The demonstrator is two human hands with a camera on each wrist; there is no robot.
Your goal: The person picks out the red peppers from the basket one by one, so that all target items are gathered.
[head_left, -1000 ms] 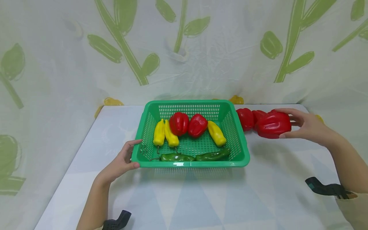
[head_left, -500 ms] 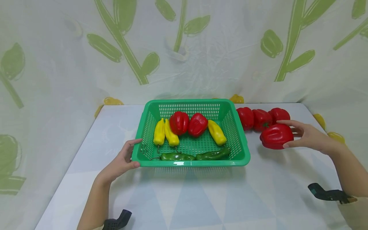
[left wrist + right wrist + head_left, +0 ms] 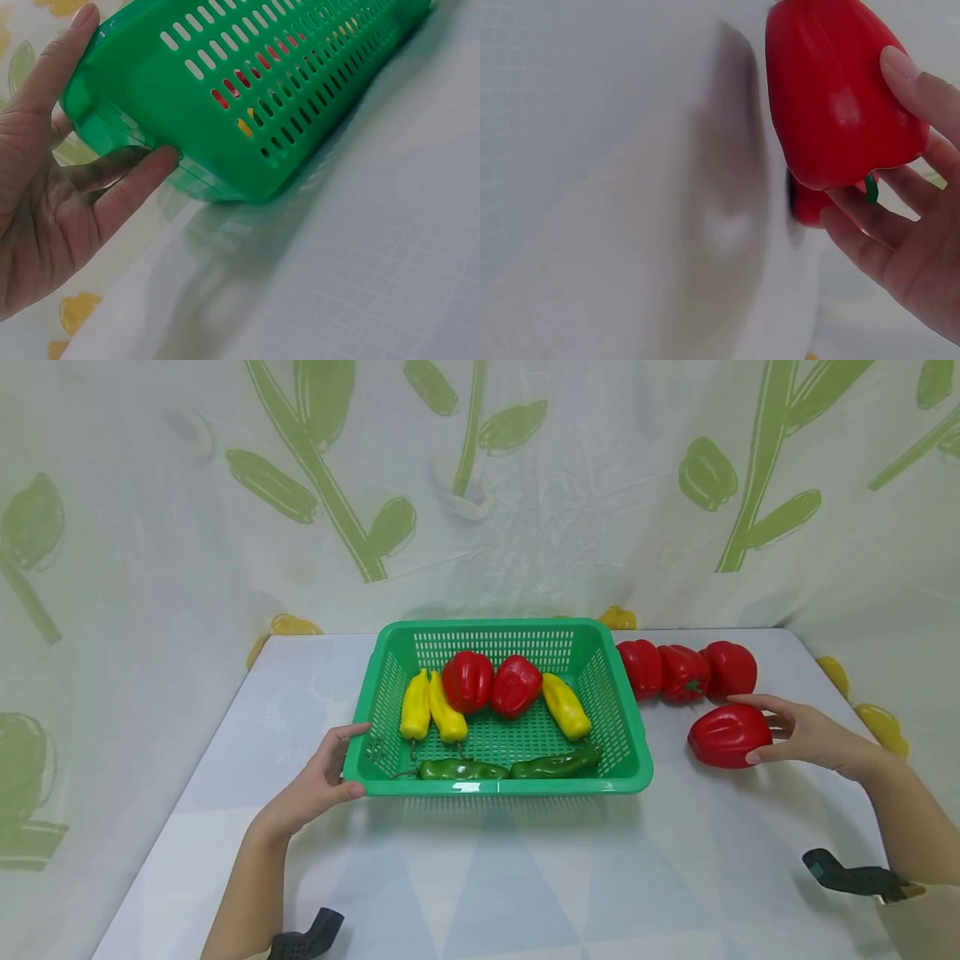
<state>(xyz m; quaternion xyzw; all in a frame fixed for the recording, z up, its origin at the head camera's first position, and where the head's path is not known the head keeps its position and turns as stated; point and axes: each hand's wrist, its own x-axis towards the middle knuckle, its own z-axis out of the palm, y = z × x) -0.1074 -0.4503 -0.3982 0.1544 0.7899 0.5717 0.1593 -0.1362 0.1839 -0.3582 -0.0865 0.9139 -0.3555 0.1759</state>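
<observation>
A green plastic basket (image 3: 637, 760) with slotted walls stands mid-table. Inside are two red bell peppers (image 3: 467, 682), several yellow peppers (image 3: 566, 706) and two long green peppers (image 3: 555, 766). My left hand (image 3: 315, 777) holds the basket's left side, thumb at the near corner; in the left wrist view the fingers (image 3: 139, 187) touch its outer wall. To the right of the basket, my right hand (image 3: 813, 735) grips a red bell pepper (image 3: 726, 737) by its stem end, thumb on one side. Its green stem (image 3: 871, 187) shows in the right wrist view. Whether this pepper touches the table cannot be told.
Three more red bell peppers (image 3: 684, 673) lie in a row at the table's back right, beside the basket. The white table (image 3: 525, 877) has pale blue triangles. A white cloth (image 3: 585, 527) with printed green leaves hangs behind the table's back edge.
My right hand has brought its bell pepper away from the back row, toward me and slightly right, uncovering the rightmost pepper there. The left hand and basket have stayed in place.
</observation>
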